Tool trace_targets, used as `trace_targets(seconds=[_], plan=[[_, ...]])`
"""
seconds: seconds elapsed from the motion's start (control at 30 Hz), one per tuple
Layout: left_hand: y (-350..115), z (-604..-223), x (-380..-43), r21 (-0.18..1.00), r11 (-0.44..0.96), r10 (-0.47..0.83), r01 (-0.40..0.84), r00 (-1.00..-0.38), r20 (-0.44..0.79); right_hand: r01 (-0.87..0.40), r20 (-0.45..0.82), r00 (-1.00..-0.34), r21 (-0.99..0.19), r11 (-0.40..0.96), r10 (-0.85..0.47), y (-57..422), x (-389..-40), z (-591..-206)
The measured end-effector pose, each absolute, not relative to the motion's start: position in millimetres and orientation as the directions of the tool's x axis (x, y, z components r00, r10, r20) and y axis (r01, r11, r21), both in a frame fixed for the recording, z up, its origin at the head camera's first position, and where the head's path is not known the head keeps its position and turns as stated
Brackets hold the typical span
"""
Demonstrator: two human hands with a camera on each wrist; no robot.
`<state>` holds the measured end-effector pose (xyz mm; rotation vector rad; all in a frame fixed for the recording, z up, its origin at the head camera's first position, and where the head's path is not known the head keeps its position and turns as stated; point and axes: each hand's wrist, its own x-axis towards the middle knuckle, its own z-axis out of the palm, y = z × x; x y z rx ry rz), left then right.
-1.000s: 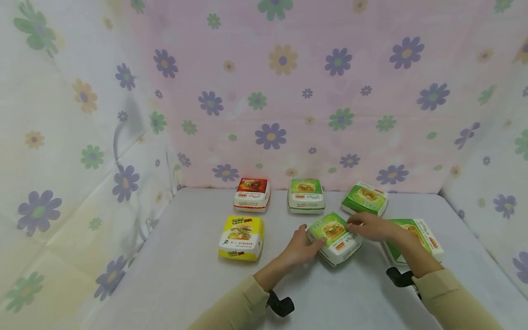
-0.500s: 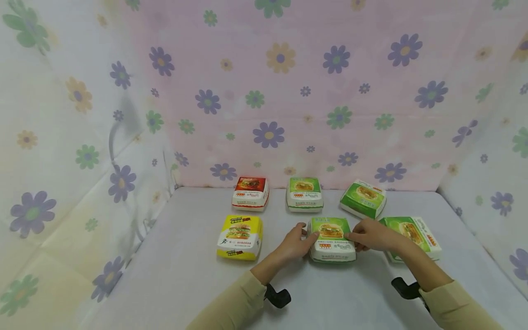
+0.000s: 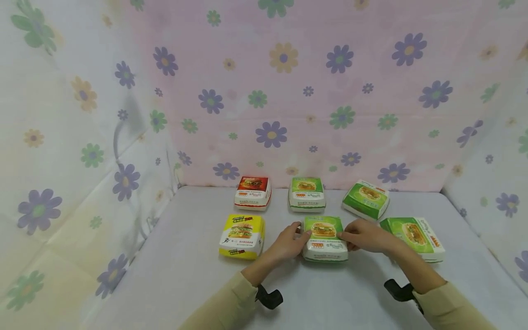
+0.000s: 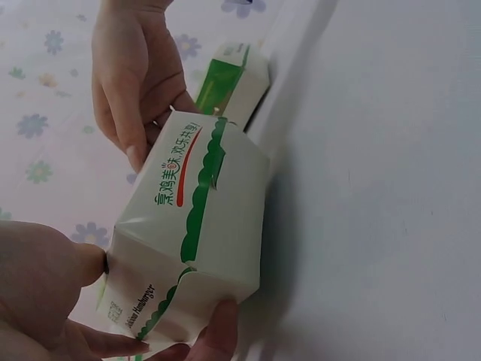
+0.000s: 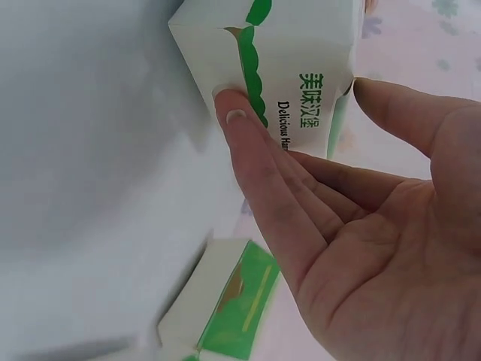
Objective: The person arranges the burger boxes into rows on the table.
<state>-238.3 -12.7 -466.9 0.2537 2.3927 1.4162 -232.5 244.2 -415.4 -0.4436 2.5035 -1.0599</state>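
Observation:
A green-and-white hamburger box (image 3: 325, 239) is held between both hands, its printed lid up and its front side squared toward me. My left hand (image 3: 288, 242) grips its left side, thumb at the lid's edge and fingers low on the wall, as the left wrist view shows. On the opposite side my right hand (image 3: 367, 235) holds it the same way; its fingertips press the wall marked "Delicious Hamburger" in the right wrist view. I cannot tell whether the box's underside touches the table.
Behind stand a red hamburger box (image 3: 253, 193), a green one (image 3: 307, 195) and a turned green one (image 3: 366, 200). A yellow box (image 3: 242, 236) lies left, another green box (image 3: 414, 239) right, beside my right wrist. Flowered cloth walls (image 3: 288, 105) enclose the white table (image 3: 181, 275).
The held hamburger box has turned from a slant to face me squarely, then shifted slightly left with both hands. The other boxes stay in place.

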Motion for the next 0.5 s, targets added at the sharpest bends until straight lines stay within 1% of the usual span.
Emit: trace_targets(seconds=[0.23, 0.5], plan=[[-34, -467, -235, 0.877, 0.477, 0.296, -0.059, -0.928, -0.224, -0.096, -0.25, -0.879, -0.742, 0.663, -0.407, 224, -235, -419], [-43, -465, -231, 0.874, 0.482, 0.291, -0.069, -0.928, -0.234, -0.07, -0.273, -0.878, -0.741, 0.668, -0.394, 214, -236, -424]])
